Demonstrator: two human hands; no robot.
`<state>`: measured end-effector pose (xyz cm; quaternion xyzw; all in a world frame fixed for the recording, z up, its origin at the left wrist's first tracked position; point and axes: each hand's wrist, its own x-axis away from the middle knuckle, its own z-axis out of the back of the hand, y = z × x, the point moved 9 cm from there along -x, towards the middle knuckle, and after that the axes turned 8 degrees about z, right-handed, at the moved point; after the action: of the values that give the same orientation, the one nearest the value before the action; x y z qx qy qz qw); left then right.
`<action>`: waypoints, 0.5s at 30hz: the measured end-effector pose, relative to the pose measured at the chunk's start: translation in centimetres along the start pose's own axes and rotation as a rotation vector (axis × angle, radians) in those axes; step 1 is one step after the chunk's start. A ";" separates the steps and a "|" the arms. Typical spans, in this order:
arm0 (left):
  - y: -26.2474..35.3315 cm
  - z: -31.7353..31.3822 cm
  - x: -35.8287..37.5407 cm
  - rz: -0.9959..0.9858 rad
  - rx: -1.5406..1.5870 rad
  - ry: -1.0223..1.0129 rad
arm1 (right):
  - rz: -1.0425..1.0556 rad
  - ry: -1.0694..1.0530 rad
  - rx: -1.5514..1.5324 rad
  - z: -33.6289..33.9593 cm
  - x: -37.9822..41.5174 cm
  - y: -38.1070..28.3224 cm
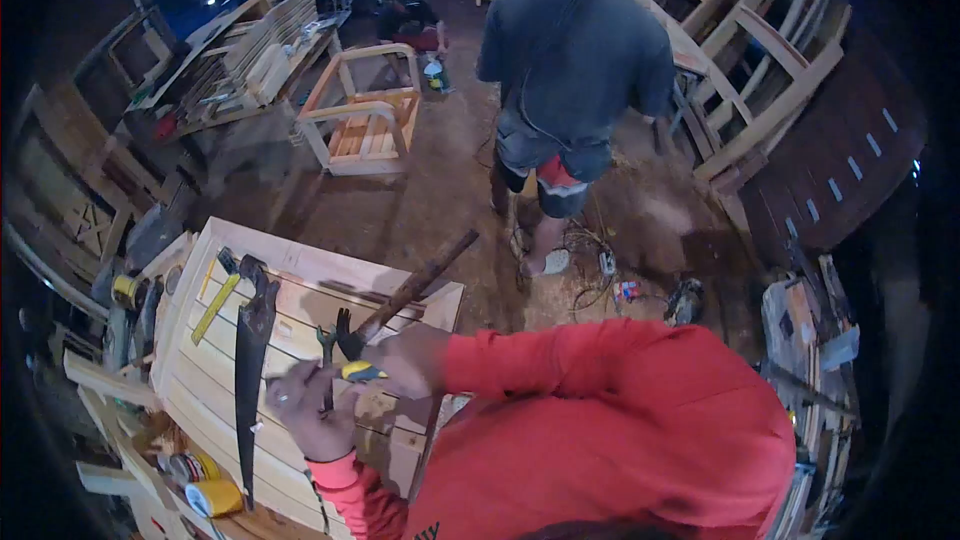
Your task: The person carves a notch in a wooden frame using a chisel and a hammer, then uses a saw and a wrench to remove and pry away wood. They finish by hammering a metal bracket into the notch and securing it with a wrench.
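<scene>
My left hand point(308, 408) is closed, its fingers curled above the slatted wooden panel point(345, 255); what it grips, if anything, is hidden. Close beside it, my right hand point(405, 362) is closed around a yellow and black tool handle point(362, 371), whose working end I cannot make out. A wrench-like metal tool point(327, 340) reaches up from beside my left fingers. Just past my right hand lies a hammer point(420, 282) with a long wooden handle. Left of my hands, a dark handsaw point(253, 350) and a yellow measuring stick point(216, 308) rest on the panel.
A person in a dark shirt point(585, 60) stands ahead, back turned. A wooden chair frame point(365, 120) is on the floor, with another person point(410, 25) crouched behind it. Cables point(590, 250) trail across the floor. A yellow can point(215, 498) sits at lower left; stacked wood lines both sides.
</scene>
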<state>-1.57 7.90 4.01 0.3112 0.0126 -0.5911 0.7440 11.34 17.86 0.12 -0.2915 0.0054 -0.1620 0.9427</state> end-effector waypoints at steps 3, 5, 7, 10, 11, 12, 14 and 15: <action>0.0 4.8 5.6 0.166 0.094 0.491 | 0.089 0.245 -0.125 -1.4 5.9 -0.5; -2.0 2.7 7.4 0.554 0.663 0.565 | 0.103 0.348 -0.131 -1.0 8.2 0.4; -3.6 -2.3 9.4 0.696 1.016 0.372 | 0.099 0.326 -0.165 -2.0 10.2 0.9; 1.1 -6.2 10.7 0.804 1.377 0.226 | 0.084 0.345 -0.210 -4.0 14.1 0.8; 1.7 -6.7 11.5 0.775 1.325 0.240 | 0.116 0.387 -0.213 -4.5 15.9 0.7; 3.1 -7.0 12.2 0.837 1.312 0.257 | 0.152 0.429 -0.214 -4.7 17.4 0.6; 4.5 -8.3 14.2 0.931 1.342 0.277 | 0.180 0.469 -0.308 -6.4 20.2 0.6; 5.6 -8.1 14.7 0.962 1.298 0.262 | 0.189 0.489 -0.359 -7.2 21.5 0.5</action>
<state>10.65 -0.46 -5.76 0.7179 -0.3800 -0.0558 0.5806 31.10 7.69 -4.36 -0.4039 0.2873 -0.1355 0.8579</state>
